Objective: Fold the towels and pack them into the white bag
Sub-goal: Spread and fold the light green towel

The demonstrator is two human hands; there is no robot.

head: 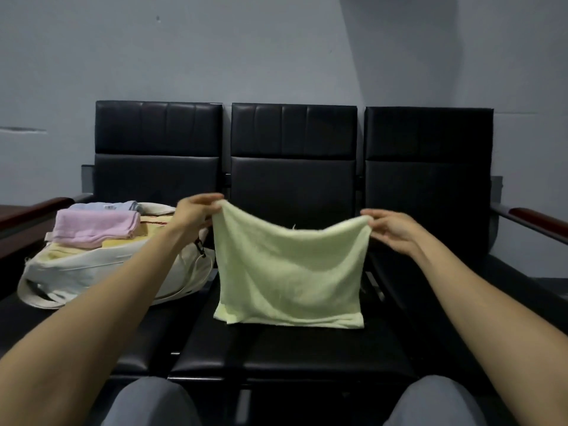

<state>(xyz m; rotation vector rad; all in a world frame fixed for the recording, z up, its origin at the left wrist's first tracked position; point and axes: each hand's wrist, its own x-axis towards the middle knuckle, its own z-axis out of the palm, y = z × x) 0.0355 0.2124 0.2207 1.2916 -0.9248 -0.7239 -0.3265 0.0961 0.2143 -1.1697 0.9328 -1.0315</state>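
Note:
A pale green towel [290, 272] hangs doubled over above the middle seat, its lower edge resting on the cushion. My left hand [193, 215] pinches its upper left corner and my right hand [392, 229] pinches its upper right corner. The white bag [101, 272] lies on the left seat. On it sit a folded pink towel [95, 227], a yellow towel [123, 242] beneath that, and a light blue towel [104, 206] behind.
A row of three black padded seats [292, 342] stands against a grey wall. Wooden armrests [538, 218] flank both ends. My knees [147, 404] show at the bottom edge. A black buckle [200, 245] hangs on the bag's right side.

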